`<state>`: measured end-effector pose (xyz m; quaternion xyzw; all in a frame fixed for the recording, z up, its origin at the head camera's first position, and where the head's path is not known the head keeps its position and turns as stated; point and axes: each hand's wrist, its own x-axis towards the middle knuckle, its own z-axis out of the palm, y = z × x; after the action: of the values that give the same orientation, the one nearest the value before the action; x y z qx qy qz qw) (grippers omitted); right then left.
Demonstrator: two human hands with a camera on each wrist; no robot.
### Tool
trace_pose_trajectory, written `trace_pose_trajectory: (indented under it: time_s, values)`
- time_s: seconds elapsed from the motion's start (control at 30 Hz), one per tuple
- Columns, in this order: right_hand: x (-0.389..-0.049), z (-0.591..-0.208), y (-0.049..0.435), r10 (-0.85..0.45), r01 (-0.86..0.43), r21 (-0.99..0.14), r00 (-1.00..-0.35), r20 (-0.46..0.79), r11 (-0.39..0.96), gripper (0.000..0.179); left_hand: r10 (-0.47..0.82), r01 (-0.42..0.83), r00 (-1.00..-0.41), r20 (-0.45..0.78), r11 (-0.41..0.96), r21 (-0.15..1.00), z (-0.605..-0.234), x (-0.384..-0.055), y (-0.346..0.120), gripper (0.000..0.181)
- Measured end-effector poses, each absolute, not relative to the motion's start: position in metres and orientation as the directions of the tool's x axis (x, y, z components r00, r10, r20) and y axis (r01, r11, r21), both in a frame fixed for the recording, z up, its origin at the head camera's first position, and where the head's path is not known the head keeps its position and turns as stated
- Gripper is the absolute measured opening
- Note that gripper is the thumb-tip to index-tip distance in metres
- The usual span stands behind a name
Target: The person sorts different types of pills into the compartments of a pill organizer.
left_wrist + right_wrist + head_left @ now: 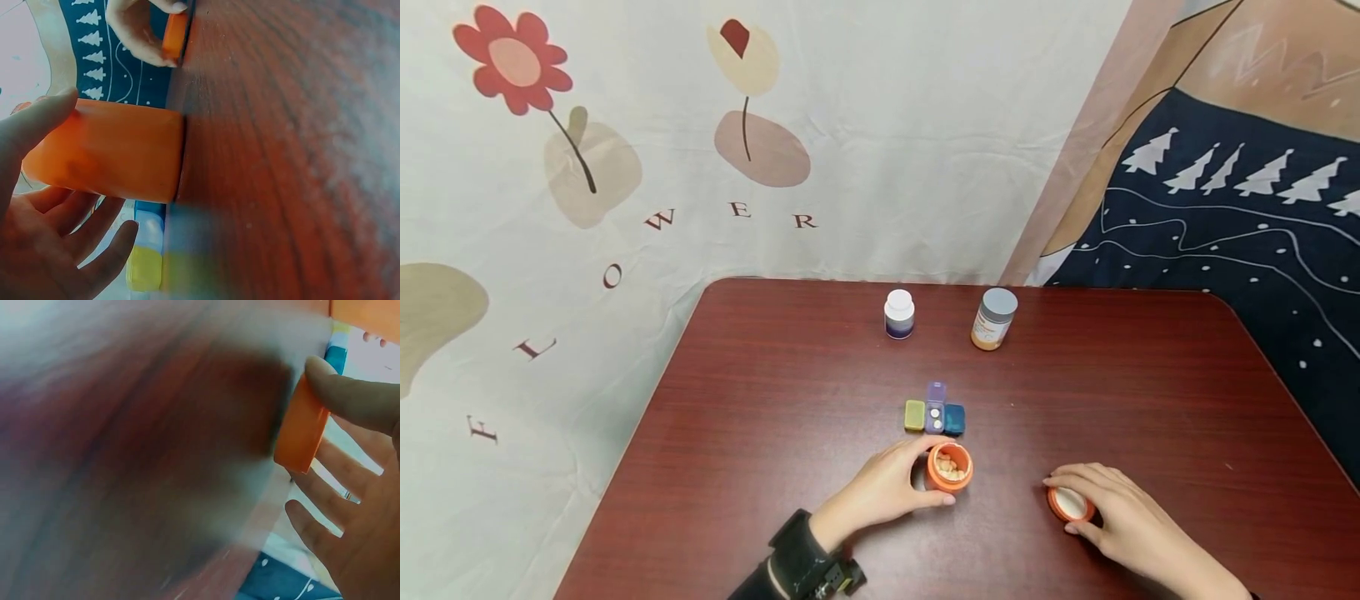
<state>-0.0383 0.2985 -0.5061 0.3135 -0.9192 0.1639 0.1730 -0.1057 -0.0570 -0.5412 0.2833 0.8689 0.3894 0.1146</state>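
My left hand (891,483) grips an open orange pill bottle (931,477) round its sides, thumb on the near side and fingers on the far side. Pale tablets (950,468) show inside it. In the left wrist view the bottle (125,153) stands upright, its base at the tabletop. To the right, my right hand (1108,508) pinches an orange cap (1056,507) by its edge, white inner face up, close over the table. Just beyond the bottle lies a small pill organizer with a yellow-green box (914,415), a blue box (954,419) and a purple box (930,421) whose lid stands open over white pills.
A white-capped bottle (898,315) and a grey-lidded jar (994,319) stand near the back edge of the dark red table (760,367). Behind the table hangs a printed cloth (887,125) with flowers and letters; a dark tree-patterned cloth (1225,225) hangs at the right.
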Motion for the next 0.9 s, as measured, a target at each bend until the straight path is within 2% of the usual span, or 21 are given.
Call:
trace_pose_trajectory:
  time_s: [0.23,0.6,0.9]
  values:
    - [-0.049,-0.482,0.259,-0.450,-0.530,-0.211,-0.829,0.331,0.821,0.057,0.587,0.413,-0.810,0.016,0.550,0.726,-0.551,-0.111,-0.057,0.077]
    - [-0.072,-0.459,0.207,-0.347,-0.419,-0.467,-0.908,0.235,0.779,0.040,0.603,0.426,-0.797,0.019,0.539,0.727,-0.531,-0.107,-0.057,0.069]
    - [-0.084,-0.454,0.191,-0.308,-0.468,-0.532,-0.879,0.365,0.706,0.049,0.600,0.425,-0.800,0.003,0.563,0.709,-0.543,-0.112,-0.057,0.072]
